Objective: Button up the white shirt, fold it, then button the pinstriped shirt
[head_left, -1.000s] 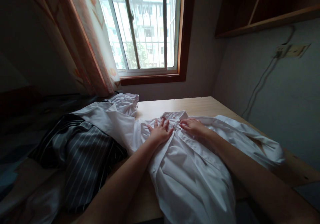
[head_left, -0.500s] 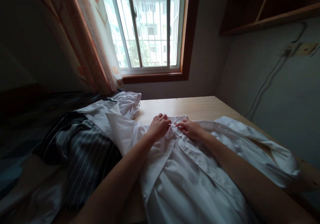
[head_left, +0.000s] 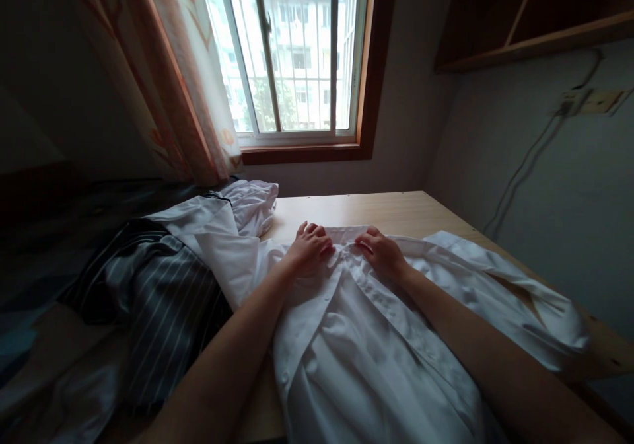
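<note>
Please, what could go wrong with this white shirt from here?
The white shirt is wrinkled near the left hand and right hand, so creases might set. A striped garment lies beside it and could be dragged along. The shirt's lower part reaches the near edge of the table and may slip.

The view looks from the wearer's head, forward and down along both forearms [head_left: 238,348] to the hands [head_left: 311,249]. It sits near the tabletop [head_left: 356,209] — the white shirt [head_left: 366,371] runs off its lower edge — and faces the window [head_left: 302,61].
</note>
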`<state>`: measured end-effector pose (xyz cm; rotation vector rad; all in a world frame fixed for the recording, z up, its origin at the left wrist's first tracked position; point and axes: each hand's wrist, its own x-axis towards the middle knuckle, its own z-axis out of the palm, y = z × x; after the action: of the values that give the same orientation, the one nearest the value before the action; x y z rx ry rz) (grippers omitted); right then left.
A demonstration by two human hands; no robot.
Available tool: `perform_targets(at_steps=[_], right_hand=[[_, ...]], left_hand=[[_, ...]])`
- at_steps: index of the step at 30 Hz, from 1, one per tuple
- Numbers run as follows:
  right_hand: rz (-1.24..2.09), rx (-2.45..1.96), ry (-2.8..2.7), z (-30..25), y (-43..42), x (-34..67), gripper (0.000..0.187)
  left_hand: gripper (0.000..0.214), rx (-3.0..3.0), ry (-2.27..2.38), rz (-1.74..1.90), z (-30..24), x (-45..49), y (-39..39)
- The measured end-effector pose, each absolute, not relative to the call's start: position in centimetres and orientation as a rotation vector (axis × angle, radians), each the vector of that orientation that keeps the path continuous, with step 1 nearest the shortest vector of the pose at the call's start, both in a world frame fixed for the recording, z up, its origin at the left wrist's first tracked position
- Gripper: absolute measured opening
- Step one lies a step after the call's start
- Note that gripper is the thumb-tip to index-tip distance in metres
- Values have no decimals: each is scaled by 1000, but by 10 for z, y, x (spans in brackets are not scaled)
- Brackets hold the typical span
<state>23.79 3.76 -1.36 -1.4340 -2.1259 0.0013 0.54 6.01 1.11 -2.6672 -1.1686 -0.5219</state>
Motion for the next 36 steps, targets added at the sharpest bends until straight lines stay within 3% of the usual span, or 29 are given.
perform_targets(at_steps=[5,10,15,25,31,36], right_hand=[[6,-1380,-1794,-11,46,237,23],[74,-1336,-1810,-20,58,230,17],[5,-1363,-1945,-29,57,222,16],[61,-1599,-2039,-31,54,222,19],[26,-1726,-2020,-24,54,226,19],[0,-1776,-1961,-27,61,241,19]], left_hand=[[33,-2416,-1418,-628,18,15,59],[35,-2249,-1640,-723,24,28,58],[20,-2294,-1587,-585,5,30,63],[21,-2536,-1355,-654,-2,26,56],[26,-2648,-1467,-529,-9,34,45],[42,-2704,-1545,-455,-19,35,37]])
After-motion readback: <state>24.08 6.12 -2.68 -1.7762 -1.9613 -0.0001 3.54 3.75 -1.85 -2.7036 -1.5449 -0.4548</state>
